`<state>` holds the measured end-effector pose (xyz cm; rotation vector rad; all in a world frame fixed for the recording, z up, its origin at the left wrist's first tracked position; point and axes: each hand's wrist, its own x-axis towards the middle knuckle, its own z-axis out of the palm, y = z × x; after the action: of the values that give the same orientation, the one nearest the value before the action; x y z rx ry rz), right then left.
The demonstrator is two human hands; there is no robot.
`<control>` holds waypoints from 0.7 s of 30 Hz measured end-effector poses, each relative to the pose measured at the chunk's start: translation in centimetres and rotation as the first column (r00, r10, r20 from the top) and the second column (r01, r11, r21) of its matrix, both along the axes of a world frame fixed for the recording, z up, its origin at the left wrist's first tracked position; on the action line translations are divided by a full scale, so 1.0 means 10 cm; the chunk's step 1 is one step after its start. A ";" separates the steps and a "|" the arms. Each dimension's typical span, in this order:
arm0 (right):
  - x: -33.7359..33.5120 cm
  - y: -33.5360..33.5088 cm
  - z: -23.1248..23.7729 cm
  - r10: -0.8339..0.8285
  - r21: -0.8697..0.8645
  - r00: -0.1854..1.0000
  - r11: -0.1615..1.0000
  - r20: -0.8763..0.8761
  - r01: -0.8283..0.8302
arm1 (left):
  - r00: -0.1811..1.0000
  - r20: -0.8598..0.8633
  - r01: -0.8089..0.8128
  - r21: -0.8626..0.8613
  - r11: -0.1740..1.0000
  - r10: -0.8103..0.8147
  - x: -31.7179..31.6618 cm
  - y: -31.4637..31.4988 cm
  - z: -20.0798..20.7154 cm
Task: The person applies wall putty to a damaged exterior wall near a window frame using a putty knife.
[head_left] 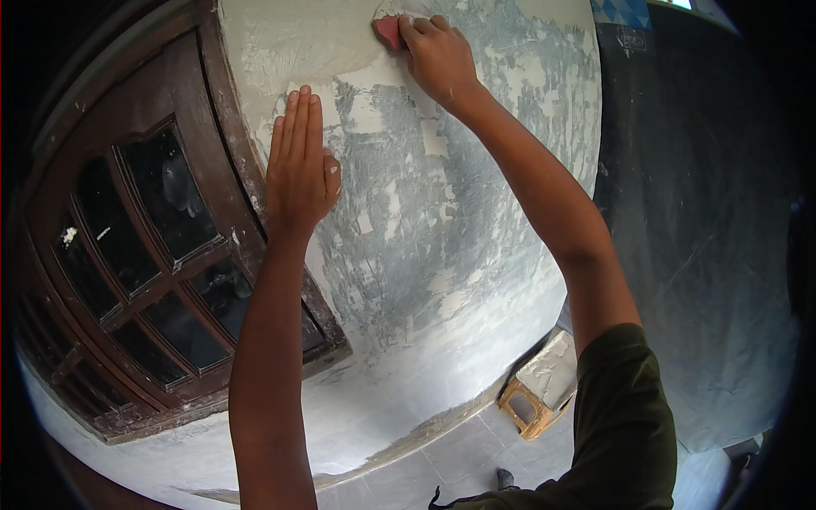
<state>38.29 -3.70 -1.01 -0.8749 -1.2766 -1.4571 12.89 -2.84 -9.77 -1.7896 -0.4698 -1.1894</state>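
My right hand is high on the wall, its fingers closed on a small red putty scraper. The scraper's edge meets the wall at the top of the view, beside a pale patch of putty. Lower and to the left, my left hand lies flat against the wall, fingers straight and close together, thumb at the side, holding nothing. The wall is blotchy grey with uneven cream-white filler and bare streaks.
A brown wooden window with glass panes borders the wall on the left. At the lower right, a stool with a putty-smeared top stands on the grey tiled floor. A dark sheet hangs along the right.
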 end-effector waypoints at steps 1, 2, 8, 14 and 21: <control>-0.10 0.04 -0.23 0.004 -0.015 1.000 1.000 0.026 -0.004 | 1.000 0.004 -0.007 -0.005 1.000 0.007 -0.02 0.01 -0.01; -0.21 0.04 -0.48 0.009 -0.029 0.999 1.000 0.052 -0.007 | 1.000 0.008 -0.013 -0.009 1.000 0.013 -0.04 0.00 -0.02; -0.39 -0.40 -0.59 0.335 -0.044 0.940 0.942 0.057 -0.333 | 1.000 -0.006 -0.008 -0.008 1.000 0.007 -0.08 -0.01 -0.03; 0.26 0.00 0.13 0.003 0.027 1.000 1.000 0.011 -0.004 | 1.000 -0.011 0.017 0.008 1.000 -0.016 0.01 0.01 0.00; -0.26 -0.17 -1.12 0.124 -0.153 0.987 0.982 0.106 -0.108 | 1.000 -0.008 0.006 0.006 1.000 -0.006 -0.07 -0.03 0.00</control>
<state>35.67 -5.41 -12.18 -0.8066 -1.5114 -1.3506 12.21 -3.14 -9.77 -1.7918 -0.4562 -1.1857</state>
